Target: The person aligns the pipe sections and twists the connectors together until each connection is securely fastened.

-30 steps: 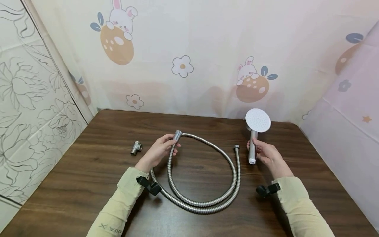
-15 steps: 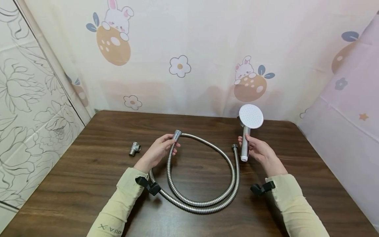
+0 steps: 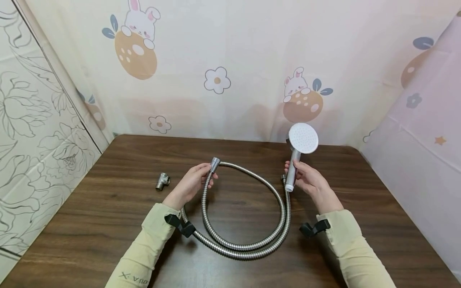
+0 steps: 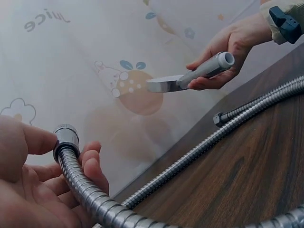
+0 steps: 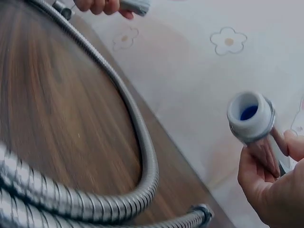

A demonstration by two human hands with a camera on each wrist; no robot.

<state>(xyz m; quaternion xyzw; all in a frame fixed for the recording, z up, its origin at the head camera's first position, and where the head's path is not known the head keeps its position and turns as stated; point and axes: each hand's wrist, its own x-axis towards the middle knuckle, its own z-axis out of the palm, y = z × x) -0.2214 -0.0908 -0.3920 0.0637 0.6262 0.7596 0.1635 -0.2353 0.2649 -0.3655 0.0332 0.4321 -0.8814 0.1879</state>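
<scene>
My left hand (image 3: 192, 185) pinches the smooth metal cone fitting (image 4: 67, 137) at one end of a coiled metal shower hose (image 3: 246, 255). That end is raised, and the hose loops down onto the table. A handheld shower head (image 3: 303, 138) with a white spray face is in my right hand (image 3: 312, 183), gripped round its silver handle. The handle's white threaded end (image 5: 249, 116), with blue inside its bore, points down and toward me. In the left wrist view the hose's hex nut end (image 4: 219, 119) lies on the table below the shower head.
A small chrome tee fitting (image 3: 163, 181) sits on the brown wooden table (image 3: 90, 224), left of my left hand. A patterned curtain (image 3: 252, 60) hangs along the table's far edge, with a pink one (image 3: 425, 168) at the right. Dark camera straps circle both wrists.
My right hand has carried the shower head leftward, so that it now overlaps the hose's nut end in the head view. My left hand keeps its hold on the hose fitting.
</scene>
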